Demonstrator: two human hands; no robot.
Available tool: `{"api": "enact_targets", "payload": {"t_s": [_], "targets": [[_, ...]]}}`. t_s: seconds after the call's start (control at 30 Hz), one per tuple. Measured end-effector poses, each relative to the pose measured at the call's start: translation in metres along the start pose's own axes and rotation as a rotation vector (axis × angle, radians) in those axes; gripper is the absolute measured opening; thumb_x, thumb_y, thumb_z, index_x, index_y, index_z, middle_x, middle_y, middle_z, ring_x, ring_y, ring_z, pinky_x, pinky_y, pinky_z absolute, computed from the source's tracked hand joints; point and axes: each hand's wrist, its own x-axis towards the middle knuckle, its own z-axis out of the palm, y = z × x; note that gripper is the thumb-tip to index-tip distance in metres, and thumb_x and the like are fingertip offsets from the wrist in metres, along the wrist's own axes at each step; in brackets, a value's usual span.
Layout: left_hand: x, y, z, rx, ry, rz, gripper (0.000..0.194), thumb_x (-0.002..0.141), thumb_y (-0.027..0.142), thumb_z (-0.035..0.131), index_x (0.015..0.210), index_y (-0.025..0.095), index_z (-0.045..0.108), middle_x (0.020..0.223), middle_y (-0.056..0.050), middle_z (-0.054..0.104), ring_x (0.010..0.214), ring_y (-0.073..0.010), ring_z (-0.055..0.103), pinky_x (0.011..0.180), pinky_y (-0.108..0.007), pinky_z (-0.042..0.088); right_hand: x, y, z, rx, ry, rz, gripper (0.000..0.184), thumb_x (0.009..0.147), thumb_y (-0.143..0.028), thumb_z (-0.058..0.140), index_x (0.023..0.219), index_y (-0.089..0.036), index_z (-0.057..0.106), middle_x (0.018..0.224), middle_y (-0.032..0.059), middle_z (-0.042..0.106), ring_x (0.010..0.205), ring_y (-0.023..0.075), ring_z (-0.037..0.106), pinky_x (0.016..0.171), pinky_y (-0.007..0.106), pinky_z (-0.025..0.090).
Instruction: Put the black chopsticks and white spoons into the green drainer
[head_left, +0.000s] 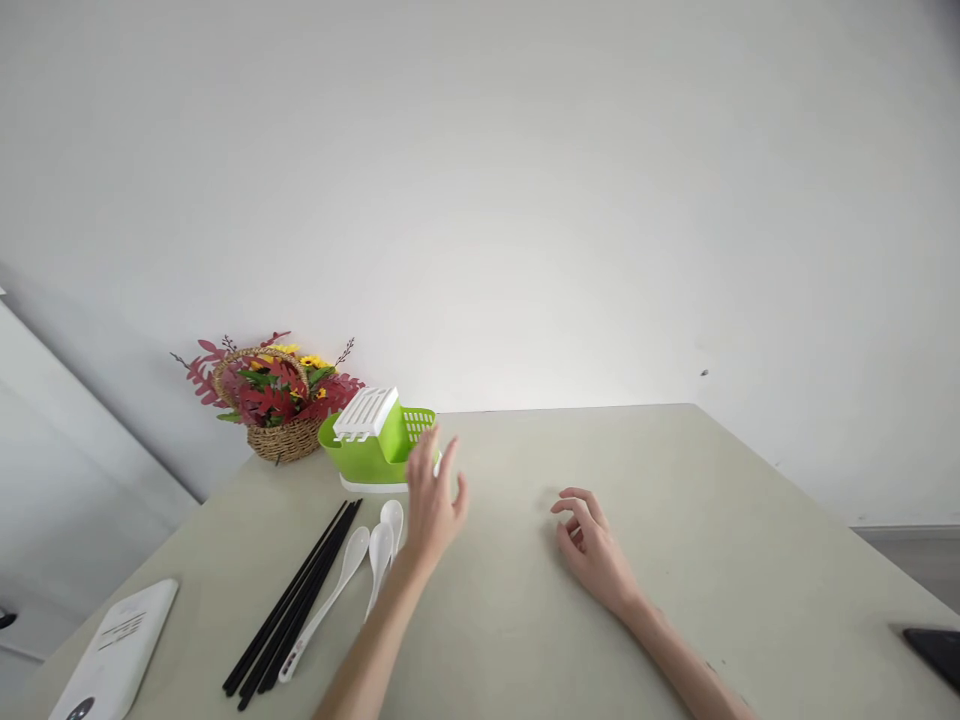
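A green utensil holder point(360, 460) with a white slotted top point(367, 412) and white base stands toward the back left of the table. My left hand point(433, 500), fingers spread, is in front of its right end and hides part of it; whether they touch I cannot tell. Three white spoons point(351, 556) lie left of my left forearm, which covers part of them. Beside the spoons is a bundle of black chopsticks point(296, 600). Over the bare middle of the table, my right hand point(592, 548) is loosely curled with gaps between the fingers, holding nothing visible.
Behind the holder, a wicker basket point(285, 442) of red and yellow artificial flowers stands near the wall. A white box-like device point(120, 645) lies at the near left edge. Part of a dark flat object point(937, 652) shows at the right edge of the table point(720, 560).
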Motion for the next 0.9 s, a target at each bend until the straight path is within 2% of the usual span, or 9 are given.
{"api": "enact_targets", "payload": {"t_s": [0.13,0.2,0.3,0.37,0.47,0.57,0.73,0.9], "targets": [[-0.019,0.037,0.039,-0.22,-0.202,0.018,0.054,0.104,0.021,0.046,0.157,0.026,0.037,0.169,-0.012,0.034,0.159,-0.0272,0.03,0.126,-0.051,0.035,0.0,-0.002,-0.002,0.022,0.006,0.008,0.017,0.103,-0.032,0.043,0.11,-0.027,0.057,0.138,0.01,0.05,0.072,0.012,0.064,0.066,0.032,0.058],[-0.025,0.044,0.055,-0.295,-0.275,0.001,0.05,0.106,0.024,0.045,0.156,0.027,0.037,0.168,-0.011,0.038,0.157,-0.0253,0.033,0.125,-0.049,0.038,0.001,-0.003,-0.002,0.032,0.002,0.012,0.018,0.103,-0.032,0.043,0.111,-0.027,0.058,0.137,0.0102,0.051,0.072,0.0123,0.065,0.067,0.032,0.059],[-0.032,0.044,0.07,-0.354,-0.35,-0.027,0.048,0.107,0.028,0.046,0.154,0.029,0.039,0.166,-0.01,0.042,0.157,-0.0253,0.035,0.124,-0.051,0.04,0.002,-0.004,-0.003,0.031,-0.003,0.013,0.018,0.103,-0.031,0.043,0.109,-0.027,0.059,0.135,0.0097,0.054,0.071,0.0123,0.064,0.067,0.032,0.057],[-0.036,0.041,0.075,-0.369,-0.383,-0.052,0.046,0.106,0.03,0.047,0.152,0.029,0.041,0.164,-0.009,0.045,0.158,-0.026,0.034,0.124,-0.052,0.04,0.002,-0.005,-0.004,0.02,-0.016,0.006,0.017,0.102,-0.03,0.043,0.107,-0.026,0.06,0.129,0.0085,0.059,0.07,0.013,0.063,0.066,0.031,0.055],[-0.042,0.037,0.078,-0.365,-0.412,-0.113,0.045,0.106,0.029,0.048,0.151,0.027,0.042,0.16,-0.01,0.052,0.157,-0.0275,0.036,0.123,-0.054,0.042,0.003,-0.006,-0.005,-0.026,-0.069,0.002,0.018,0.102,-0.028,0.044,0.101,-0.026,0.062,0.105,0.0039,0.067,0.069,0.0148,0.061,0.064,0.03,0.052],[-0.047,0.036,0.079,-0.321,-0.433,-0.135,0.043,0.104,0.027,0.05,0.147,0.025,0.046,0.159,-0.011,0.053,0.156,-0.0292,0.037,0.122,-0.054,0.043,0.003,-0.009,-0.006,-0.058,-0.105,0.01,0.018,0.101,-0.027,0.046,0.096,-0.026,0.064,0.087,-0.0001,0.067,0.064,0.0153,0.057,0.063,0.029,0.048],[-0.051,0.039,0.083,-0.214,-0.444,-0.1,0.041,0.102,0.026,0.053,0.142,0.021,0.052,0.158,-0.014,0.054,0.154,-0.0309,0.041,0.122,-0.055,0.043,0.004,-0.012,-0.008,-0.071,-0.113,0.011,0.017,0.098,-0.024,0.048,0.095,-0.026,0.065,0.086,-0.0011,0.068,0.064,0.0149,0.057,0.063,0.028,0.047],[-0.051,0.04,0.082,-0.15,-0.473,-0.063,0.042,0.103,0.027,0.051,0.144,0.021,0.054,0.158,-0.012,0.054,0.153,-0.0308,0.042,0.123,-0.055,0.041,0.005,-0.012,-0.008,-0.085,-0.117,0.003,0.017,0.096,-0.021,0.049,0.095,-0.025,0.065,0.085,-0.0009,0.068,0.063,0.0148,0.058,0.062,0.028,0.047]]}}
